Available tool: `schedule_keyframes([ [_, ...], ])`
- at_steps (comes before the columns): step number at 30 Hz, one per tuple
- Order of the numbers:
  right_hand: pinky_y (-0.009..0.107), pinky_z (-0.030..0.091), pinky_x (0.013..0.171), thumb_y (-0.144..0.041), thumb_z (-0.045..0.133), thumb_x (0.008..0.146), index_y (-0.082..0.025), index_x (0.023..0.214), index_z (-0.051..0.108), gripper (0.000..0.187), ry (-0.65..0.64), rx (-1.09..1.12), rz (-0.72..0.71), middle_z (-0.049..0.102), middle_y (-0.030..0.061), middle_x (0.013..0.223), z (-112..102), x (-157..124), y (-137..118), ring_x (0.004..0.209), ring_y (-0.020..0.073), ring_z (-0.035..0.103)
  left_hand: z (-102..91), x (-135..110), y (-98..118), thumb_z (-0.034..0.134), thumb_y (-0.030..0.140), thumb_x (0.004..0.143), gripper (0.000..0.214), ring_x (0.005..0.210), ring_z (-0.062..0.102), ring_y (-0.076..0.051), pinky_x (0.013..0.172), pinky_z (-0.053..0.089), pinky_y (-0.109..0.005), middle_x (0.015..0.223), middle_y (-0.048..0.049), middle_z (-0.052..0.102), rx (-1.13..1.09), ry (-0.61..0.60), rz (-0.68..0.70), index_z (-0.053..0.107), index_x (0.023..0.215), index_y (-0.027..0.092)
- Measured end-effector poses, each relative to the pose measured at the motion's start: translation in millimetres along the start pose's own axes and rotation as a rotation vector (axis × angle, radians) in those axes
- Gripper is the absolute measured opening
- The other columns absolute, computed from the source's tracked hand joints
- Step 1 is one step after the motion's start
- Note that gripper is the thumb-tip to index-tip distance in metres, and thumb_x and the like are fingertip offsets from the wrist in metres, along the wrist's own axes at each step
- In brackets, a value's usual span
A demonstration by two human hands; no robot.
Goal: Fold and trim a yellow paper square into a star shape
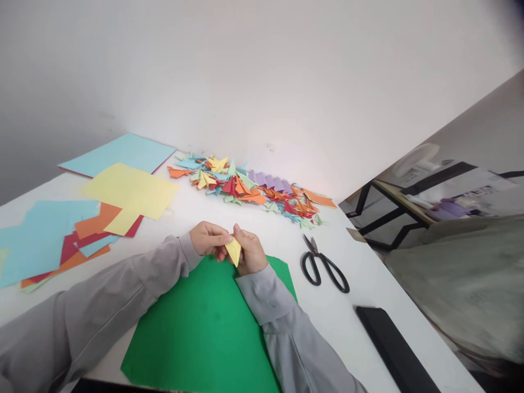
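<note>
Left fingers [222, 239], right fingers [240, 233]: pinching yellow paper [233, 251] | seemingly over green mat [208, 322], far edge | gap to scissors [317, 254]

- White table [385, 284], pale top, far edge along the wall.
- Green sheet [204, 333] flat at the near middle.
- Black-handled scissors [315, 251] right of the green sheet, blades slightly apart, tips pointing away.
- Long black slab [395, 349] near the right edge, closer in than the scissors.
- Heap of small folded paper pieces [231, 186] along the far side; mixed colours, purple row included.
- Light blue sheet [123, 153] far left, red edge under it.
- Yellow sheet [135, 185] just in front.
- Overlapping cut paper pieces [69, 240] near left: blue, orange, red.
</note>
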State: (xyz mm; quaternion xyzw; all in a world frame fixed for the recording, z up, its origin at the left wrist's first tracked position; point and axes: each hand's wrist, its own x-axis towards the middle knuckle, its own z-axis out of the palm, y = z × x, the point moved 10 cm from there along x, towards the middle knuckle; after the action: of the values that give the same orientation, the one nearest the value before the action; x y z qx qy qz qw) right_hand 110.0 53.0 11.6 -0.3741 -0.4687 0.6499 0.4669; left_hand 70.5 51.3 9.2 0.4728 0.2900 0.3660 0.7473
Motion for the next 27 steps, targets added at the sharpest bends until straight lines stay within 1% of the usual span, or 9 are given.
schedule_keyframes([
  [4, 0.021, 0.014, 0.027, -0.056, 0.051, 0.067, -0.017, 0.035, 0.043, 0.051, 0.05, -0.007, -0.012, 0.04, -0.0021, 0.025, -6.5, -0.5, -0.2, 0.023, 0.0055, 0.027, 1.0, 1.2, -4.0, 0.072, 0.04, 0.047, 0.035, 0.032, 0.05, -0.01, 0.033, 0.038, -0.02, 0.04, -0.0019, 0.055, -0.032, 0.006, -0.047, 0.058, 0.053, 0.009],
  [9, 0.021, 0.013, 0.027, -0.048, 0.054, 0.068, -0.018, 0.032, 0.036, 0.051, 0.087, 0.029, -0.052, 0.032, -0.0054, 0.022, -11.8, -1.0, -1.4, 0.022, 0.0051, 0.025, 0.2, 1.2, -2.0, 0.073, 0.039, 0.045, 0.035, 0.031, 0.05, -0.011, 0.033, 0.037, -0.02, 0.038, -0.0012, 0.054, -0.076, 0.018, -0.051, 0.057, 0.05, 0.009],
  [12, 0.02, 0.011, 0.027, -0.047, 0.056, 0.067, -0.018, 0.032, 0.036, 0.049, 0.081, 0.062, -0.038, 0.032, -0.0059, 0.022, -10.8, -0.5, 1.6, 0.021, 0.0052, 0.026, -1.0, 1.2, -3.0, 0.074, 0.04, 0.041, 0.036, 0.03, 0.049, -0.012, 0.031, 0.037, -0.021, 0.037, -0.0015, 0.053, -0.089, 0.037, -0.075, 0.055, 0.048, 0.009],
  [14, 0.02, 0.011, 0.027, -0.047, 0.056, 0.067, -0.018, 0.033, 0.036, 0.05, 0.089, 0.085, -0.041, 0.031, -0.0061, 0.022, -11.4, -0.1, 1.9, 0.021, 0.0056, 0.028, -4.1, 1.4, -3.5, 0.073, 0.041, 0.041, 0.037, 0.028, 0.048, -0.012, 0.029, 0.035, -0.021, 0.034, -0.0013, 0.052, -0.09, 0.07, -0.08, 0.053, 0.045, 0.01],
  [18, 0.02, 0.011, 0.027, -0.048, 0.053, 0.07, -0.017, 0.035, 0.038, 0.049, 0.119, 0.062, -0.039, 0.033, -0.006, 0.022, -14.5, 0.5, 1.8, 0.021, 0.0049, 0.027, -10.5, 1.9, 0.9, 0.071, 0.039, 0.047, 0.035, 0.025, 0.044, -0.009, 0.027, 0.031, -0.019, 0.03, 0.0004, 0.048, -0.064, 0.126, -0.043, 0.051, 0.042, 0.011],
  [21, 0.02, 0.01, 0.027, -0.049, 0.051, 0.071, -0.016, 0.038, 0.041, 0.048, 0.127, 0.016, -0.027, 0.036, -0.0056, 0.024, -14.7, 0.3, 2.2, 0.021, 0.0039, 0.026, -12.3, 1.5, 4.8, 0.073, 0.036, 0.044, 0.033, 0.025, 0.042, -0.007, 0.028, 0.03, -0.018, 0.031, 0.0012, 0.048, -0.031, 0.146, -0.02, 0.053, 0.044, 0.01],
  [23, 0.02, 0.011, 0.026, -0.049, 0.051, 0.071, -0.016, 0.038, 0.041, 0.048, 0.125, 0.016, -0.033, 0.037, -0.0055, 0.024, -13.9, 0.4, 1.2, 0.021, 0.0038, 0.027, -13.9, 0.9, 7.3, 0.073, 0.039, 0.043, 0.036, 0.024, 0.04, -0.007, 0.027, 0.029, -0.018, 0.029, 0.0014, 0.047, -0.029, 0.174, 0.001, 0.051, 0.041, 0.01],
  [25, 0.019, 0.013, 0.027, -0.049, 0.052, 0.07, -0.016, 0.039, 0.042, 0.047, 0.121, 0.042, -0.043, 0.037, -0.0056, 0.025, -13.2, 1.2, 0.3, 0.022, 0.0041, 0.029, -15.3, 0.7, 8.6, 0.07, 0.045, 0.046, 0.04, 0.023, 0.039, -0.007, 0.027, 0.028, -0.019, 0.027, 0.0011, 0.044, -0.052, 0.199, 0.021, 0.048, 0.04, 0.011],
  [27, 0.019, 0.015, 0.026, -0.05, 0.052, 0.069, -0.016, 0.041, 0.044, 0.045, 0.123, 0.089, -0.041, 0.038, -0.0059, 0.025, -13.7, 2.8, 1.2, 0.021, 0.0042, 0.029, -15.9, 1.2, 8.2, 0.068, 0.048, 0.049, 0.042, 0.025, 0.042, -0.008, 0.028, 0.03, -0.019, 0.029, 0.0005, 0.046, -0.1, 0.206, 0.034, 0.048, 0.042, 0.011],
])
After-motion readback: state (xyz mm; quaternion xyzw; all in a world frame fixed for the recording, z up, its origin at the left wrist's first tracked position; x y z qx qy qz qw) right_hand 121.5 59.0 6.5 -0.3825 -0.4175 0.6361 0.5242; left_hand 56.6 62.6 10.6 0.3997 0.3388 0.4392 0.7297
